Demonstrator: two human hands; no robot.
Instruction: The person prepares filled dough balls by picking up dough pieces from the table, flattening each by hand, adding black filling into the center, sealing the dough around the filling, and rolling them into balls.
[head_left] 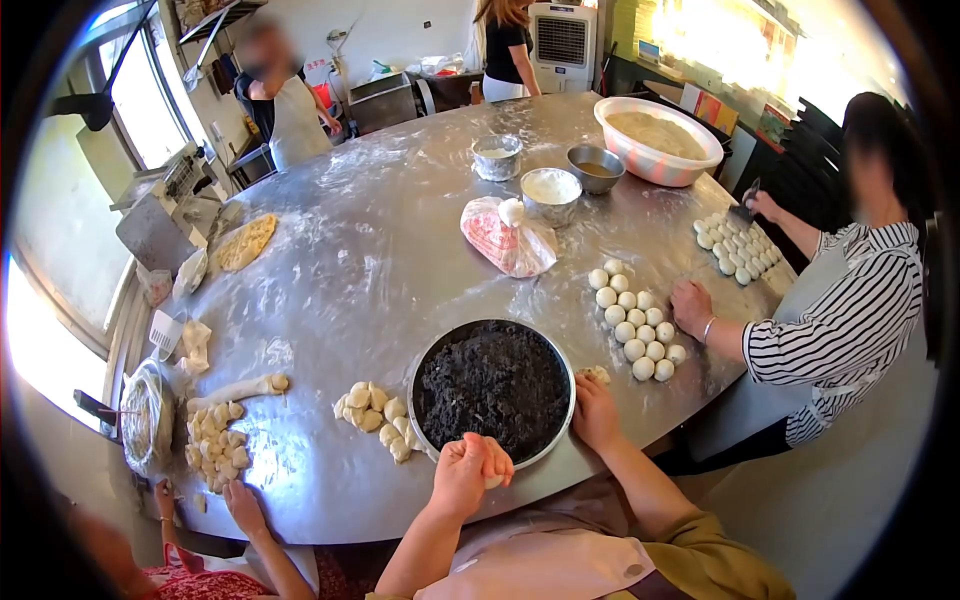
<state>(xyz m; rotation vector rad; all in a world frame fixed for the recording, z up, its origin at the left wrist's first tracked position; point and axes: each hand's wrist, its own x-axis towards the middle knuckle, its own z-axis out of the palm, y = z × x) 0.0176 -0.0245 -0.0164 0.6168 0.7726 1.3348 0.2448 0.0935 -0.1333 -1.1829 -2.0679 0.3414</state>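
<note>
A large round pan of dark, crumbly filling [490,385] stands at the table edge in front of me. My left hand [470,476] is closed over the pan's near rim, with a pale bit of dough [493,482] showing under its fingers. My right hand [596,412] lies beside the pan's right rim, fingers stretched forward. Just beyond its fingertips is a small piece of dough [597,375]; whether they touch it is unclear. Left of the pan are several cut dough pieces [368,405]. To the right sit rows of round white dough balls [635,325].
A co-worker in stripes [835,310] stands at right by more dough balls [738,248]. Another person's hand [243,508] is near dough pieces [215,445] at left. Farther back are a pink-filled plastic bag [500,240], flour bowls [550,195] and a large tub [660,150].
</note>
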